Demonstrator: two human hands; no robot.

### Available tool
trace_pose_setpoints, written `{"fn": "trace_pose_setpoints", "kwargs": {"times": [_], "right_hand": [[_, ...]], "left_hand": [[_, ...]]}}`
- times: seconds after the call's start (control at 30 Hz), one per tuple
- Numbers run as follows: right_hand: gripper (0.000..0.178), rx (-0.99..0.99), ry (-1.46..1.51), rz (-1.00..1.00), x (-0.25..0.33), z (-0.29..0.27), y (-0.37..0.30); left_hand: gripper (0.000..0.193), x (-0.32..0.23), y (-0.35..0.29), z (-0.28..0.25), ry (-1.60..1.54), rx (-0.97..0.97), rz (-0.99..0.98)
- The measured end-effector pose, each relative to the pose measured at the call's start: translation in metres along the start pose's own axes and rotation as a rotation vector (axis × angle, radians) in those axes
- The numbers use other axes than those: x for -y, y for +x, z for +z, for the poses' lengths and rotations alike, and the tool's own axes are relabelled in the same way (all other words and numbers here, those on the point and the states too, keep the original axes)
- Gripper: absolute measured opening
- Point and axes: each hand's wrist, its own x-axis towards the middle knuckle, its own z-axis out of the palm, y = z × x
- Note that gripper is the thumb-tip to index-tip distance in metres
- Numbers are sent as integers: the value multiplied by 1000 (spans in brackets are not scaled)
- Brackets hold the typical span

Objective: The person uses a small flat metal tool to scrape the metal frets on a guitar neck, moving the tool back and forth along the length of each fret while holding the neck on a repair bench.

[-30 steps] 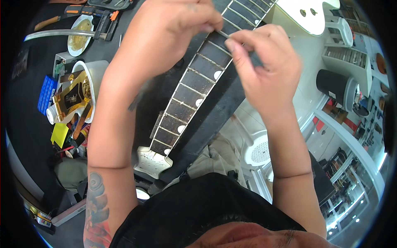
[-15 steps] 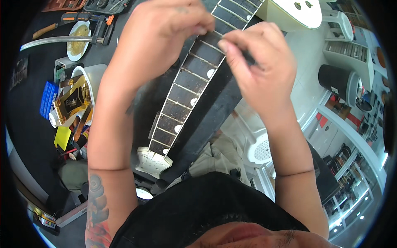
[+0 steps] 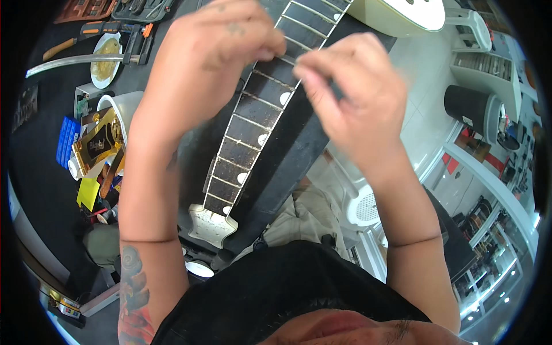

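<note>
A guitar neck lies diagonally before me, its dark fretboard crossed by pale frets and marked with round white dots. Its bare off-white headstock points toward me. Over the far part of the fretboard, my left hand is closed, fingertips pinched at the left edge. My right hand faces it from the right edge, thumb and index finger pressed together. The two sets of fingertips are close together above one fret. Whatever they grip, if anything, is hidden by the fingers. The cream guitar body shows at the top right.
The guitar rests on a black bench. Left stand a white bucket of parts, a blue box, an oval dish and a clamp. A white stool and black bin stand right.
The neck appears slightly farther left in view. Both hands have shifted left too, and my left hand sits a little nearer the headstock along the fretboard.
</note>
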Motion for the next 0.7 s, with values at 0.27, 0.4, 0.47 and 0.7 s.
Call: {"fn": "trace_pose_setpoints", "kwargs": {"times": [0.27,0.4,0.47,0.7], "right_hand": [[13,-62,22,49,-9,1,-1],[13,-17,59,4,-7,-3,-3],[14,-58,89,33,-12,0,3],[14,-57,97,-18,-8,0,-10]], "left_hand": [[21,-2,11,-1,65,25,11],[24,-2,8,-5,21,131,-42],[20,0,18,0,25,69,-22],[25,-8,4,-4,0,139,-96]]}}
